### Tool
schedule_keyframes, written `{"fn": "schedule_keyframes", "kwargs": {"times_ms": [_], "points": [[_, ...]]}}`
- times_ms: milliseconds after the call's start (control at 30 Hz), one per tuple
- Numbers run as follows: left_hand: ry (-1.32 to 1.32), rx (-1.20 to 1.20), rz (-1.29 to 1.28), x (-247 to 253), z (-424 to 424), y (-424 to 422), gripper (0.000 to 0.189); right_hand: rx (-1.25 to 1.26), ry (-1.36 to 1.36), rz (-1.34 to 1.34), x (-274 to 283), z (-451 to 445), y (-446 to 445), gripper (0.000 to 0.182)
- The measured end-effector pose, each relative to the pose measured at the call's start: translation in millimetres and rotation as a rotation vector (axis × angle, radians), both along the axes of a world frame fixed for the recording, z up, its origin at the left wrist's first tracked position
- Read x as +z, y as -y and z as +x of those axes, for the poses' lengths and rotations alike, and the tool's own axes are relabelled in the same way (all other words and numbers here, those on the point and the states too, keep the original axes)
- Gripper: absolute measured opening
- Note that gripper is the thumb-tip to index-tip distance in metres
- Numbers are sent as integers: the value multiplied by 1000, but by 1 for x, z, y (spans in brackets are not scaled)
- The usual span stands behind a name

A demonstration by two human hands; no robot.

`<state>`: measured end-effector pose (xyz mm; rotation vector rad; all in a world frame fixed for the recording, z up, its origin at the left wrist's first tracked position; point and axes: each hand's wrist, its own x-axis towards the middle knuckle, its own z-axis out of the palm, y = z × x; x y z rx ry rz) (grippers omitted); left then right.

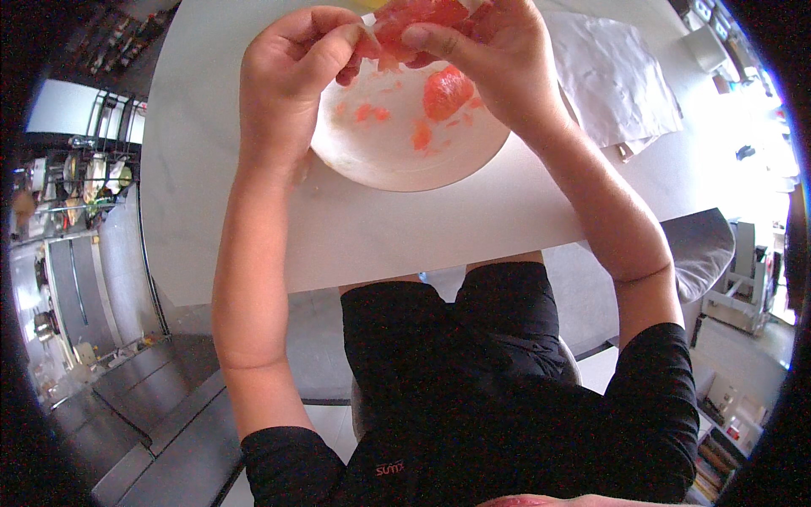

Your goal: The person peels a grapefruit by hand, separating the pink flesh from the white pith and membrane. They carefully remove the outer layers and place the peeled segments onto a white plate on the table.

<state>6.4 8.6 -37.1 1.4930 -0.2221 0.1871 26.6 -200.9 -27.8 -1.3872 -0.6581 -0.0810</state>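
Above a white plate [393, 168], my right hand [500, 57] grips a piece of red citrus flesh [412, 28], likely grapefruit, with its thumb across the front. My left hand [298, 63] pinches the left end of that piece, or its pale membrane, between thumb and fingers. Beneath my right hand, a peeled red citrus segment [447, 94] lies on the plate. Small loose bits of pulp [421, 136] are scattered around it. The upper part of the held piece runs to the picture's top edge, and my hands hide the plate's far side.
The plate stands on a white table [405, 234]. Right of it lies a crumpled white sheet [614, 82]. A white container [704, 49] stands at the far right. A grey chair [700, 253] is by the table's right edge, and a dark bench [171, 424] is at lower left.
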Motion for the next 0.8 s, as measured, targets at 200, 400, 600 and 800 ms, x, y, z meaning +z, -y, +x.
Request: {"fn": "schedule_keyframes", "kwargs": {"times_ms": [200, 400, 600, 800], "points": [[41, 7, 200, 7, 0, -3, 22, 18, -194, -120, 17, 5, 8, 38], [165, -24, 446, 3, 6, -13, 21, 71, -146, -225, 20, 9, 13, 36], [227, -33, 700, 5, 2, -14, 17, -57, 285, -479, 21, -1, 12, 37], [420, -60, 843, 14, -5, -8, 18, 59, -190, -343, 21, 1, 10, 37]]}}
